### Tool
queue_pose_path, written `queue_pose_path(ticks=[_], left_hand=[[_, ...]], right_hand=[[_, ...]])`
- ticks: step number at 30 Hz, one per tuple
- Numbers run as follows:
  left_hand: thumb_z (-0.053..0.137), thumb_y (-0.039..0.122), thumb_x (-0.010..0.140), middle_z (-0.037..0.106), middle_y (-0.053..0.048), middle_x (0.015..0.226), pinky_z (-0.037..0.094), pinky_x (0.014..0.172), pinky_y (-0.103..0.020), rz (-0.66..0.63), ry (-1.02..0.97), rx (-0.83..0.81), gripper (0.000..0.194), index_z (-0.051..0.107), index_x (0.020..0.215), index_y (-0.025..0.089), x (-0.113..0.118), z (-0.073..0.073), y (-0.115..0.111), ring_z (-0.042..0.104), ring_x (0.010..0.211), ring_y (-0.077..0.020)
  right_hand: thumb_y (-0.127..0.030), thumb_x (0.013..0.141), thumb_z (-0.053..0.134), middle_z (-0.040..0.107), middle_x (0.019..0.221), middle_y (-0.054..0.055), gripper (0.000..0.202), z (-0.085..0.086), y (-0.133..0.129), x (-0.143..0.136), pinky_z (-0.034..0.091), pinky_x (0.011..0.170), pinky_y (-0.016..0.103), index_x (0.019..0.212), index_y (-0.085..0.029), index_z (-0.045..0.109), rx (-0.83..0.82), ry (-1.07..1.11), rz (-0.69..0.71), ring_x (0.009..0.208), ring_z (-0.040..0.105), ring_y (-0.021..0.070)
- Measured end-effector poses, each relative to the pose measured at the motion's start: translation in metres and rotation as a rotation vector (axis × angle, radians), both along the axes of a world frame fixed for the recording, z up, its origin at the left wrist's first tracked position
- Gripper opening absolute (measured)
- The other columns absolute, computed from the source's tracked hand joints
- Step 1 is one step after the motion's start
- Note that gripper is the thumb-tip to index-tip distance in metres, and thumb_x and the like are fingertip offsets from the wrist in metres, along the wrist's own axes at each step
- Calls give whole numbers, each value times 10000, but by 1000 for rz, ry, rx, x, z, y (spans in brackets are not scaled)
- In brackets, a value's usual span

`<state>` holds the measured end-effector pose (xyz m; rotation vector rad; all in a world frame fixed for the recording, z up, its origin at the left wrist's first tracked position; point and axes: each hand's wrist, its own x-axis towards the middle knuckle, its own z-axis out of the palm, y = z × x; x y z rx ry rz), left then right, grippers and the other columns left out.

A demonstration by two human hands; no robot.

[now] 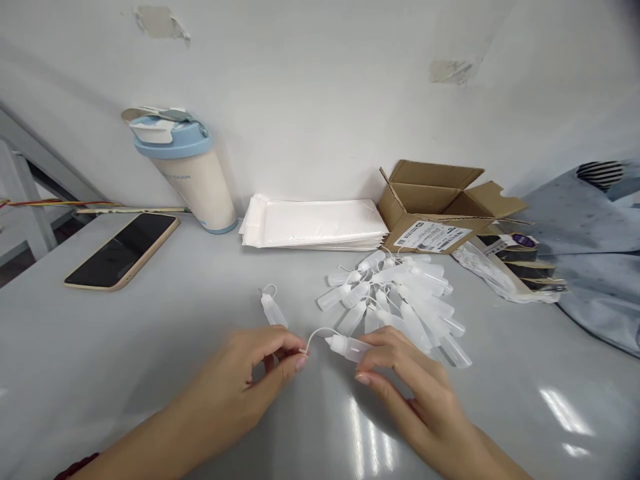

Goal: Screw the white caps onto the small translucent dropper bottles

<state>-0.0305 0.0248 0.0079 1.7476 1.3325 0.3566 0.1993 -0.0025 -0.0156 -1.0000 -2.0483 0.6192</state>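
Between my two hands is a small translucent needle-tip bottle (351,348) with a white cap and a thin curved tether. My right hand (417,390) grips the bottle's body between thumb and fingers, its tip turned left. With thumb and index finger, my left hand (257,373) pinches the free end of the tether (320,329). A single similar bottle (273,310) lies just beyond my left hand. Past my right hand spreads a pile of such bottles (400,297), several with looped tethers.
White padded envelopes (315,223) are stacked against the wall beside an opened cardboard box (425,207). A tumbler (195,177) and a phone (125,250) are on the left. Plastic-wrapped packaging (515,263) lies at the right, near grey-blue fabric (585,220).
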Motion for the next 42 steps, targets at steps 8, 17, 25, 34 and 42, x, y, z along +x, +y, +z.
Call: queue_pose_path(ticks=[8, 17, 25, 34, 42], left_hand=[[449, 495, 906, 667, 12, 794, 417, 585, -235, 12, 8, -69, 333, 667, 841, 252, -6, -2, 2, 606, 762, -184], [531, 435, 856, 727, 4, 829, 427, 513, -210, 65, 24, 15, 248, 715, 899, 274, -4, -1, 2, 649, 755, -198], [536, 395, 861, 726, 40, 822, 406, 488, -191, 26, 24, 51, 196, 709, 870, 305, -5, -4, 4, 646, 727, -169], [498, 389, 901, 720, 17, 818, 410, 487, -194, -23, 14, 90, 251, 707, 841, 264, -4, -1, 4, 642, 724, -171], [511, 348, 903, 718, 24, 831, 407, 493, -170, -54, 8, 86, 224, 716, 856, 271, -5, -5, 3, 642, 740, -155]], right_hand=[[-11, 887, 489, 600, 816, 49, 181, 1, -2, -1, 485, 691, 340, 893, -180, 556, -18, 31, 22, 800, 551, 193], [-29, 899, 479, 616, 793, 34, 185, 3, 0, 0, 494, 672, 332, 889, -195, 560, -28, 2, 21, 764, 560, 187], [-57, 918, 475, 615, 793, 30, 172, 1, 0, 0, 504, 672, 332, 899, -204, 562, -37, -15, 13, 755, 563, 184], [-75, 910, 496, 614, 823, 23, 163, 2, -4, 1, 492, 630, 287, 995, -208, 535, -73, 7, -22, 739, 571, 170], [-130, 928, 507, 633, 849, 44, 205, 0, -6, 0, 505, 631, 290, 1121, -188, 543, -48, -48, -30, 756, 589, 188]])
